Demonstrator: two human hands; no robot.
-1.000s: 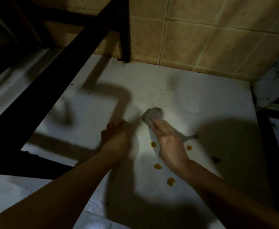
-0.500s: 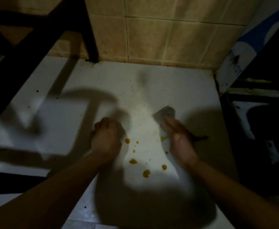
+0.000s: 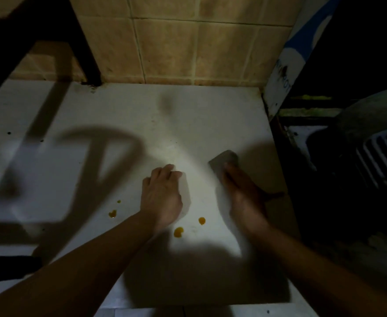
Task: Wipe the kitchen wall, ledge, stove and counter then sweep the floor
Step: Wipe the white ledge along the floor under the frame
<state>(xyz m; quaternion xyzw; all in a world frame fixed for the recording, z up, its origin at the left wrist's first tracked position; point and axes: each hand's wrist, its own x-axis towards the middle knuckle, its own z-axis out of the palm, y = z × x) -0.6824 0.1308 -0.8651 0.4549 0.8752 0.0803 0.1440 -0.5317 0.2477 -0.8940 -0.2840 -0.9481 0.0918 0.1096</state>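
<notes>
White and dimly lit, the desk [image 3: 124,115] fills the middle of the view and meets a beige tiled wall [image 3: 188,46] at 12 o'clock. Toward 3 o'clock from the centre, the right hand [image 3: 245,195] presses a grey sponge [image 3: 222,160] flat on the desk, its fingers [image 3: 230,173] lying straight over the sponge's near edge; the motion blur hides whether the thumb curls round it. Just left of centre the left hand [image 3: 161,193] rests knuckles-up on the desk, fingers curled under and holding nothing. Four orange drips [image 3: 178,232] dot the surface near the wrists, two at 6 o'clock of the left hand and two toward 8 o'clock. Dark frame legs [image 3: 89,62] stand at 11 o'clock, their shadows falling across the left half. At 3 o'clock, beyond the desk's edge, lies a dark ribbed object [image 3: 380,156] beside a blue-and-white panel [image 3: 286,72].
</notes>
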